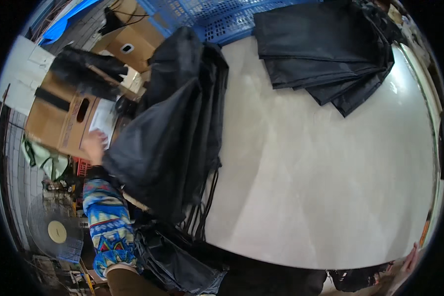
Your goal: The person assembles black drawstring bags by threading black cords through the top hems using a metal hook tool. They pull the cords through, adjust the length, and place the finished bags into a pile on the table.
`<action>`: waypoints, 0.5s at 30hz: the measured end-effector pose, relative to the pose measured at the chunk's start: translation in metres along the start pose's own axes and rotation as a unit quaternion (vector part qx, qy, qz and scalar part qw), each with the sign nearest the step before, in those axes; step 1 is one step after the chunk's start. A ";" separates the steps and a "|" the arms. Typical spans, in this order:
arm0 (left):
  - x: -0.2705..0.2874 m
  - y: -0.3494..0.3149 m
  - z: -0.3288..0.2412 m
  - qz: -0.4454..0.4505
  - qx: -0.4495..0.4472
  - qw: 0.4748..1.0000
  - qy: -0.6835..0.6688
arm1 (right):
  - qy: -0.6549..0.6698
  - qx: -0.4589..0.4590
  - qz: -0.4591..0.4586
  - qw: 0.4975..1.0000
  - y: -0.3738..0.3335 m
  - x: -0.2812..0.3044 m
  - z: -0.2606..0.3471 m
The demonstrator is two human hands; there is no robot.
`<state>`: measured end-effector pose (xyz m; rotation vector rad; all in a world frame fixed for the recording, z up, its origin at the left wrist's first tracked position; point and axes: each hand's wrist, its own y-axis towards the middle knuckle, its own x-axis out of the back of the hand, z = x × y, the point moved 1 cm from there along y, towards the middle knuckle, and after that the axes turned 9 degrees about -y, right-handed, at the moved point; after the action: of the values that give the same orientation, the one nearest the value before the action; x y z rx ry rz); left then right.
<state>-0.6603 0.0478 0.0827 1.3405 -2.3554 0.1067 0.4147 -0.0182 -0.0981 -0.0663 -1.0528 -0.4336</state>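
At the left, my left hand (93, 147) is beside the edge of a heap of black fabric (167, 123), in front of a cardboard box (69, 121). Its fingers are smeared by motion, and I cannot tell whether they touch the fabric or a white paper (103, 118) on the box. My right hand (408, 261) shows only in part at the lower right, by the edge of the pale table (301, 172). Its fingers look stretched out, with nothing visible in them. Black cords (202, 212) hang from the heap's lower end.
A stack of flat black fabric pieces (320, 49) lies fanned at the table's far side. Behind it stands a blue plastic crate (227, 22). More black fabric (177, 261) hangs below the table's near edge. A round fan (56, 231) stands at the lower left.
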 end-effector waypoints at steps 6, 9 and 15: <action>-0.040 -0.151 0.042 0.163 -0.354 0.688 0.612 | -0.036 0.009 -0.127 0.991 -0.074 0.049 0.151; -0.025 -0.174 0.022 0.006 -0.260 0.863 0.433 | 0.082 -0.070 -0.096 0.989 -0.093 0.055 0.105; -0.183 -0.300 -0.062 0.212 -0.399 0.883 0.128 | 0.111 -0.098 -0.086 0.985 -0.118 0.043 0.122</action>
<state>-0.3083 0.0519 0.0239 0.3821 -2.0466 -0.4815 0.2879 -0.1080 -0.0183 -0.1001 -0.7972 -0.6861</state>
